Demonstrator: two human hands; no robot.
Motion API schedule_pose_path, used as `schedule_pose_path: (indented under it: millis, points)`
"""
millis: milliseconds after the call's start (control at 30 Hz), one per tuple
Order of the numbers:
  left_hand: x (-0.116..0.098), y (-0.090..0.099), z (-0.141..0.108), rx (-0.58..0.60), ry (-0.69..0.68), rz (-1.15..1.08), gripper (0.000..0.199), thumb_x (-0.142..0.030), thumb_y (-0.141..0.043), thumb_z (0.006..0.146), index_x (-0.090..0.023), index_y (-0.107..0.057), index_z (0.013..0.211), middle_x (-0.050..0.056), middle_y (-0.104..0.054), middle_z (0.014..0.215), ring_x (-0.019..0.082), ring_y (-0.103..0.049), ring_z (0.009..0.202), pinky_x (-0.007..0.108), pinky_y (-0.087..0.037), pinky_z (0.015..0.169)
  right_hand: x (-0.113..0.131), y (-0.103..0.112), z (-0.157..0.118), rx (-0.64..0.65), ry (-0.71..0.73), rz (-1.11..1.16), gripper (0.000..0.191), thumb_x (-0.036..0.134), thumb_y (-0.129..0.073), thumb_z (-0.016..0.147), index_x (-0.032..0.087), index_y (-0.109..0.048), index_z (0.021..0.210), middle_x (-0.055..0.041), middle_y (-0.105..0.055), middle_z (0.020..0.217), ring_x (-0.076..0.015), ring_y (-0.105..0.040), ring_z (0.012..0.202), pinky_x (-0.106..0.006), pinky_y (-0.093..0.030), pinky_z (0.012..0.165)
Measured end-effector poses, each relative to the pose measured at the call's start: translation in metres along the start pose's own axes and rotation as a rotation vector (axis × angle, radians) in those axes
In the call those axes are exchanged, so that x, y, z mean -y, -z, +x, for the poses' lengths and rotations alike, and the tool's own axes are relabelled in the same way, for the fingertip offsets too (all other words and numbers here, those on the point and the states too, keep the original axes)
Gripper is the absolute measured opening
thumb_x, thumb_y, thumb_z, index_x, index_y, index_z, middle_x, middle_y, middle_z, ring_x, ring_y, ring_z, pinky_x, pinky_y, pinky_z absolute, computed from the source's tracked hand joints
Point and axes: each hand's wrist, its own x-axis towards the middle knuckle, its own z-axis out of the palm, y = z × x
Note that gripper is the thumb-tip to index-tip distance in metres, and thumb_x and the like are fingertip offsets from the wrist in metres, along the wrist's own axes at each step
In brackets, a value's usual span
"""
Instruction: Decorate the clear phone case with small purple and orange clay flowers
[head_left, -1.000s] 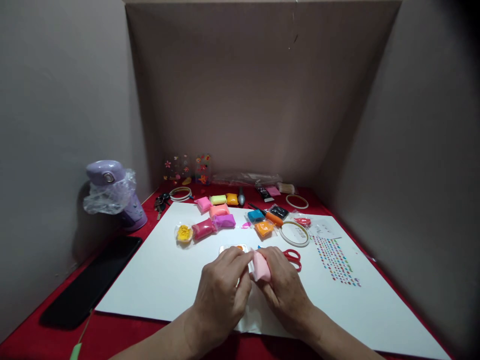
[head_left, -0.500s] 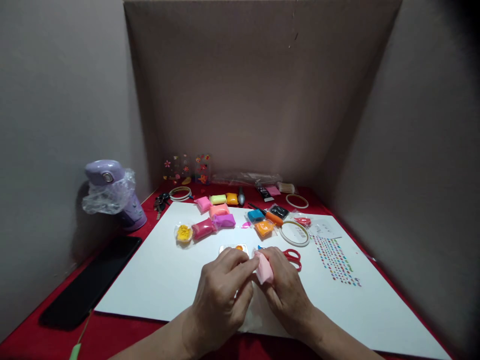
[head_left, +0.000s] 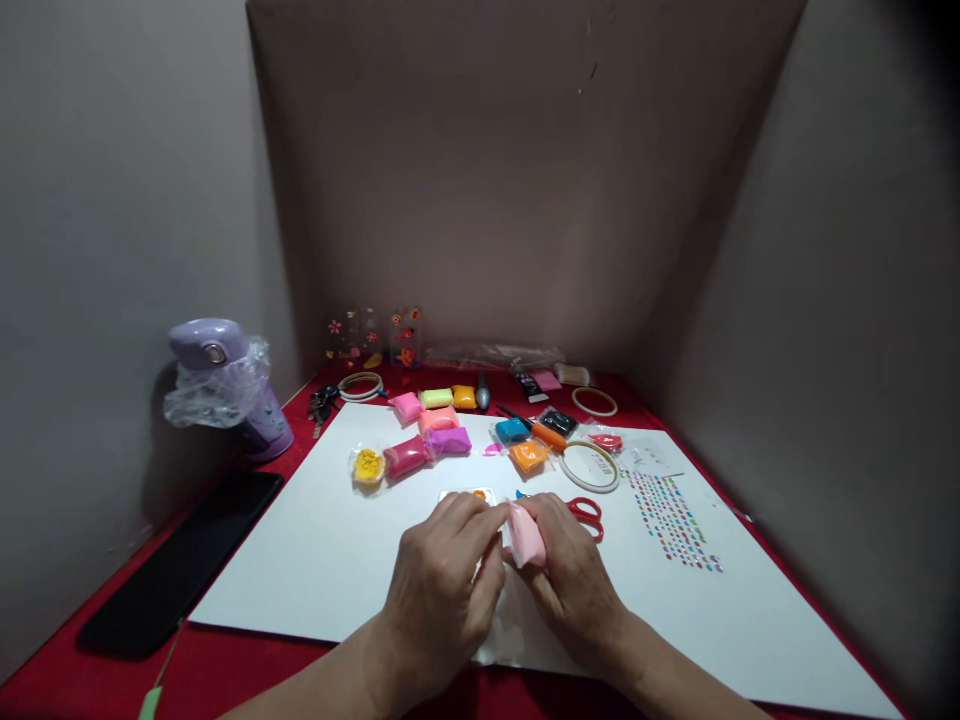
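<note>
Between my two hands, above the front of the white board (head_left: 315,570), is a light pink packet of clay (head_left: 526,538) in clear wrapping. My right hand (head_left: 574,570) is closed round its right side. The fingertips of my left hand (head_left: 442,580) pinch the wrapping at its left edge. Just beyond my hands lies a small white tray (head_left: 447,494) with something orange in it, partly hidden. Red-handled scissors (head_left: 587,516) lie beside my right hand, their blades partly covered. A clear plastic sheet (head_left: 506,640) lies under my hands.
Several coloured clay packets (head_left: 409,456) and an opened yellow one (head_left: 368,466) lie farther back. Hoops (head_left: 590,468) and a sheet of gem stickers (head_left: 675,525) are to the right. A black phone (head_left: 184,565) and a purple bottle (head_left: 266,420) stand left.
My left fingertips have shifted slightly, and more clear wrapping shows at the left edge of the pink packet. The packet has tilted a little to the left.
</note>
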Motion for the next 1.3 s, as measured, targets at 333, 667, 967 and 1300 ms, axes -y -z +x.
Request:
schedule_pose_path:
  millis: [333,667,967,1300]
  points:
    - [-0.0027,0.0007,-0.0013,0.011,0.011,0.015,0.032,-0.008,-0.046,0.086,-0.016,-0.056,0.115,0.009,-0.061,0.090,0.021,-0.056,0.083,0.038,-0.048,0.073,-0.0006,0.0003,-0.0005,0.000,0.027,-0.027,0.021,0.026,-0.043,0.092,0.017,-0.047,0.111,-0.0093,-0.055,0.095,-0.0246,-0.049,0.082,-0.040,-0.043,0.070]
    - [-0.0026,0.0012,0.0004,0.006,0.025,0.006,0.023,-0.007,-0.047,0.085,-0.015,-0.061,0.102,0.009,-0.059,0.085,0.021,-0.053,0.080,0.035,-0.046,0.068,-0.0005,-0.0006,-0.0002,-0.008,0.026,-0.037,0.022,0.028,-0.042,0.092,0.017,-0.048,0.110,-0.0096,-0.055,0.093,-0.0247,-0.049,0.081,-0.040,-0.042,0.069]
    - [-0.0075,0.0015,0.0012,0.035,0.060,-0.017,0.030,-0.007,-0.046,0.086,-0.017,-0.058,0.111,0.007,-0.061,0.083,0.020,-0.052,0.077,0.036,-0.046,0.069,-0.0002,-0.0010,0.0005,-0.016,0.020,-0.059,0.020,0.028,-0.042,0.092,0.017,-0.048,0.108,-0.0095,-0.055,0.092,-0.0244,-0.049,0.080,-0.039,-0.042,0.068]
    - [-0.0044,0.0011,-0.0006,0.027,0.040,-0.135,0.023,-0.009,-0.047,0.086,-0.019,-0.059,0.103,0.008,-0.061,0.091,0.019,-0.055,0.084,0.036,-0.047,0.075,0.0008,-0.0008,-0.0010,-0.032,-0.018,-0.035,0.017,0.025,-0.042,0.092,0.018,-0.048,0.106,-0.0082,-0.056,0.091,-0.0237,-0.051,0.079,-0.038,-0.043,0.067]
